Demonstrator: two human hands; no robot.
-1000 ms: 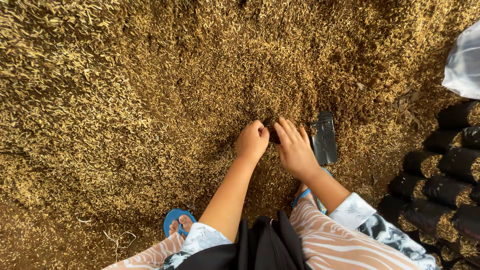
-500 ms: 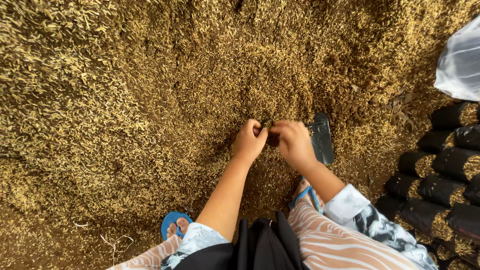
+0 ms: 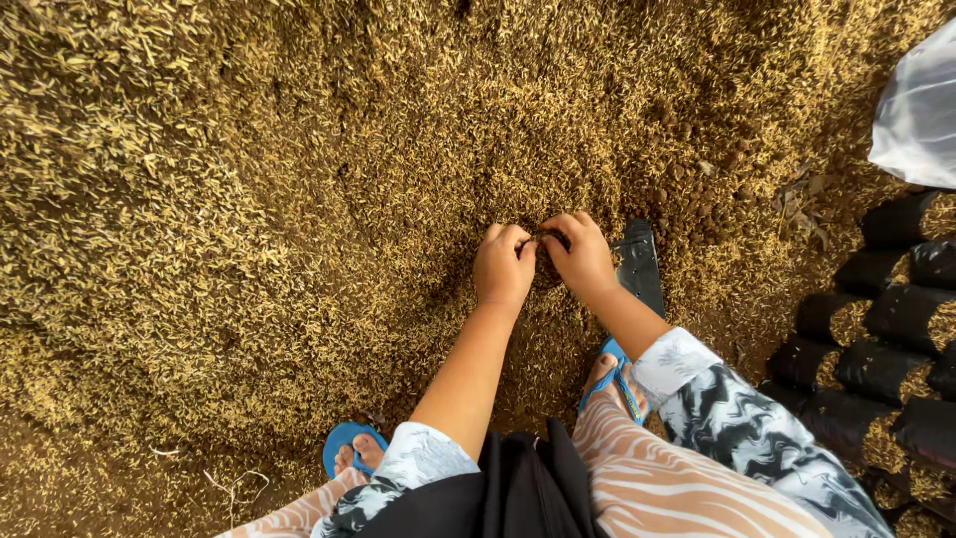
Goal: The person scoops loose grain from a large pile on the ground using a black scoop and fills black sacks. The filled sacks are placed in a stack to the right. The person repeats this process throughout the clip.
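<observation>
Left hand (image 3: 505,267): your fingers curl shut, knuckles up, pressed against the right hand at the fingertips; they pinch a small dark thing between the two hands.
Right hand (image 3: 581,257): your fingers fold inward to meet the left, closed on the same dark thing; a two-handed hold of this kind suggests you are opening or steadying it.
Dark thing (image 3: 551,239): only a sliver shows in the gap between your fingertips; likely a small black bag, but too hidden to say for certain.
Husk pile (image 3: 249,199): golden husks spread under and all around the grip, so loose material lies right at your fingertips.
Black piece (image 3: 637,267): flat and shiny, lying on the husks just right of your right hand, touching or nearly touching the wrist.
Filled bags (image 3: 876,349): black, packed with husks, lined in rows well to the right of the grip.
White sack (image 3: 921,110): far right and beyond the grip.
Sandals (image 3: 349,443): blue, on your feet, behind the grip; you crouch over the pile.
</observation>
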